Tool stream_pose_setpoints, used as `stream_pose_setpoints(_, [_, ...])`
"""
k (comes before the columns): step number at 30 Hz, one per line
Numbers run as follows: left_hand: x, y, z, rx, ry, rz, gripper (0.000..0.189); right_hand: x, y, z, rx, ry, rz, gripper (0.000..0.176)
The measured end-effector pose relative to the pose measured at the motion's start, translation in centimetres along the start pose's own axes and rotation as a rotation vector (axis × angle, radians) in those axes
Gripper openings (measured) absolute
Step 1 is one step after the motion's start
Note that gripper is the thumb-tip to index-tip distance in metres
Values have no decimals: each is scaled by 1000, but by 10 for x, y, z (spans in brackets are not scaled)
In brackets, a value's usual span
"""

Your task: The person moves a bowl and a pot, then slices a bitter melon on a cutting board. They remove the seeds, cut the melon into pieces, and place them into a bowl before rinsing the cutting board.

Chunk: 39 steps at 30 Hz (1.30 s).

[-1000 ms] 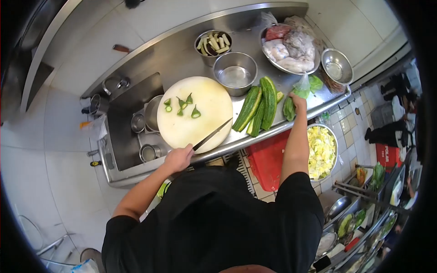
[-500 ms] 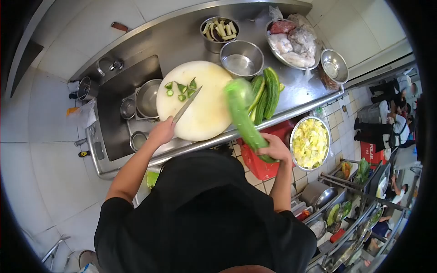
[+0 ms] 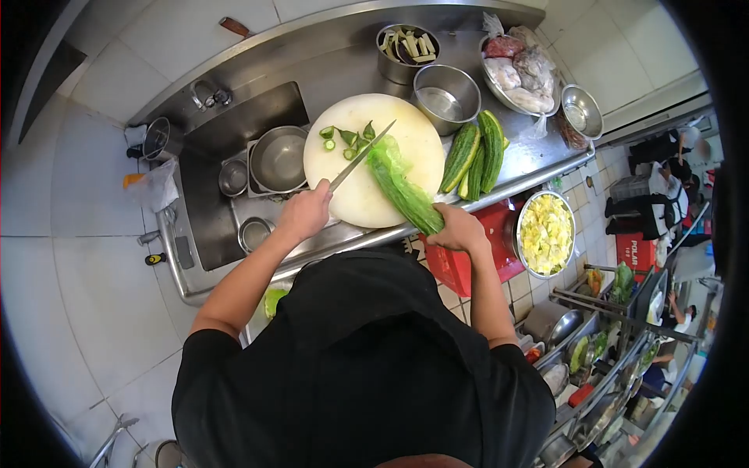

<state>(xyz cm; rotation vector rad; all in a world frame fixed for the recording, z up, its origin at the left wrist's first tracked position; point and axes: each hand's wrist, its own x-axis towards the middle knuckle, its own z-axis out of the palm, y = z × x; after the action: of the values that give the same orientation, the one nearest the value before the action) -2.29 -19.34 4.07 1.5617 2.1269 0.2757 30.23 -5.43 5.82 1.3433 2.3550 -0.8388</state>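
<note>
Knife (image 3: 361, 157) slants from left hand (image 3: 306, 211) — right hand (image 3: 459, 228) grips lettuce (image 3: 399, 188), apparently.

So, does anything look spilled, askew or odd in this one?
Nothing looks spilled or damaged. Mildly untidy: cut green vegetable pieces lie loose on the round cutting board, close to the leafy green and knife, so they could mix.

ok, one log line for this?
left hand: holds knife, blade over board | right hand: holds leafy green, far end over board | cut pieces: on board | long green vegetables: beside board
</note>
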Motion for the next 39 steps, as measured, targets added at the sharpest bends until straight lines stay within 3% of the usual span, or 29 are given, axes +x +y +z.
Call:
stream_pose_setpoints(4, [15,-29,40,-236,164,73,29,6,10,27,-20,80,-20,81])
stream_pose_setpoints(7, [31,-2,25,-663,54,-134,38,-9,-11,31,77,219,-39,80])
stream_pose_setpoints(9, [55,12,11,-829,107,-172,41,-14,-26,31,104,286,-81,77])
stream_pose_setpoints(13, [103,14,-5,-1136,102,-83,41,-9,-38,36,113,463,-284,70])
stream_pose_setpoints(16, [133,6,-5,-1346,180,-18,38,21,-31,45,47,811,-549,66])
stream_pose_setpoints(17, [140,4,-10,-1297,173,-62,34,33,-37,41,104,973,-628,54])
stream_pose_setpoints(20, [150,-14,-4,-1416,244,-100,34,28,-47,27,767,686,-330,42])
stream_pose_setpoints(21, [151,-22,0,-1415,248,-106,31,19,-57,17,855,637,-363,37])
stream_pose_setpoints(24, [153,-37,15,-1536,276,-207,30,38,-52,15,1408,-32,-73,34])
stream_pose_setpoints(25, [151,-41,19,-1605,246,-219,27,63,-34,24,1121,-128,-103,28])
stream_pose_setpoints(28, [142,-34,22,-1761,302,-341,27,72,-48,31,370,12,-402,23])
stream_pose_setpoints(29, [135,-23,15,-1788,338,-306,28,73,-62,28,257,64,-366,23])
stream_pose_setpoints(31, [121,10,-5,-1843,392,-223,30,67,-93,24,155,368,-293,29])
stream_pose_setpoints(33, [126,1,0,-1833,336,-136,33,67,-120,14,254,540,-248,41])
stream_pose_setpoints(35, [120,17,-9,-1856,291,-99,33,79,-133,8,231,791,-347,50])
stream_pose_setpoints(39, [92,44,-43,-1721,135,-53,30,92,-143,-8,591,611,-347,52])
